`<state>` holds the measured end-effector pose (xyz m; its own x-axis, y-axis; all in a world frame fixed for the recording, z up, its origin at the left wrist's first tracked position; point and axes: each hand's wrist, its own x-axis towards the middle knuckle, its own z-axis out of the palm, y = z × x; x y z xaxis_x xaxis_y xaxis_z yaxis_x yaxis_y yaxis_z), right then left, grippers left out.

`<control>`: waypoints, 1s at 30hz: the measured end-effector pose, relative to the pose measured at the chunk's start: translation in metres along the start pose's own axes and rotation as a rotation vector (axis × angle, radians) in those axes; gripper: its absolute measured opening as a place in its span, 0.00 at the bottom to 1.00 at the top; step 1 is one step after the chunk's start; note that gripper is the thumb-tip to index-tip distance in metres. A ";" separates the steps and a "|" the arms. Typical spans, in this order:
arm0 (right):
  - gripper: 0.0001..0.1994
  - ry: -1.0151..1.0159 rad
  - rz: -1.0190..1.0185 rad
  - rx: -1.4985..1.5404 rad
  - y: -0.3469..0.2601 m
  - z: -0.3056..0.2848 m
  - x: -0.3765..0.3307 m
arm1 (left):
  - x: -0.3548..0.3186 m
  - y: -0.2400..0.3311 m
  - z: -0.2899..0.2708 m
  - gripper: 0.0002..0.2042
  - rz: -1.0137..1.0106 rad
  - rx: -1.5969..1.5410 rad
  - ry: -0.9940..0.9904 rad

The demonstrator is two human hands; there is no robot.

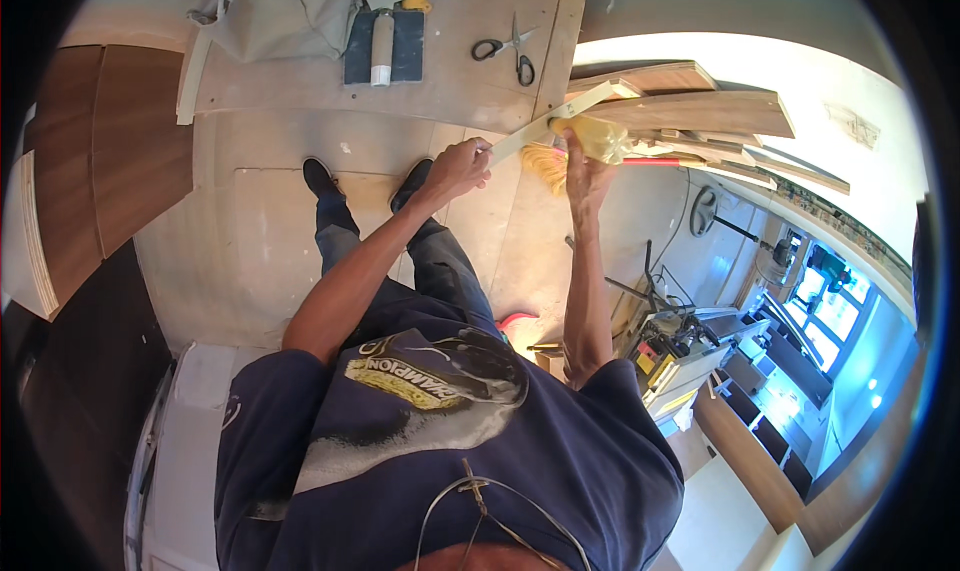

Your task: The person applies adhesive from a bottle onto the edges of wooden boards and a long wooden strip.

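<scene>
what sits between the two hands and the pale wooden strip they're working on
Nothing visible. The left hand grips the wooden strip directly, and the right hand holds a yellow cloth against it. The scissors lie apart on the board beyond.

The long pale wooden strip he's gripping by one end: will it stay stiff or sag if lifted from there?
The long pale wooden strip looks thin and narrow, so it probably flexes a little but is light. The left hand grips its near end while the right hand presses a yellow cloth against it, which suggests it needs steadying. Its flat faces make rolling unlikely.
</scene>
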<state>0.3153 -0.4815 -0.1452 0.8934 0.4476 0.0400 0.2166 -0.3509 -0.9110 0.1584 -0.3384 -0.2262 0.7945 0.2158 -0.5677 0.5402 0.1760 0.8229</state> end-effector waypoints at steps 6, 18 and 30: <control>0.12 0.016 -0.064 -0.042 0.010 -0.001 -0.001 | -0.008 0.004 -0.006 0.15 0.007 -0.013 -0.004; 0.15 0.080 -0.067 -0.121 -0.009 0.000 -0.014 | 0.012 -0.010 0.011 0.11 0.081 -0.303 -0.017; 0.14 -0.060 0.021 -0.122 -0.003 0.009 0.004 | 0.017 -0.012 0.022 0.12 0.085 -0.276 0.100</control>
<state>0.3144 -0.4714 -0.1460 0.8740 0.4858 -0.0064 0.2477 -0.4569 -0.8543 0.1718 -0.3583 -0.2450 0.7947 0.3322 -0.5080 0.3666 0.4044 0.8379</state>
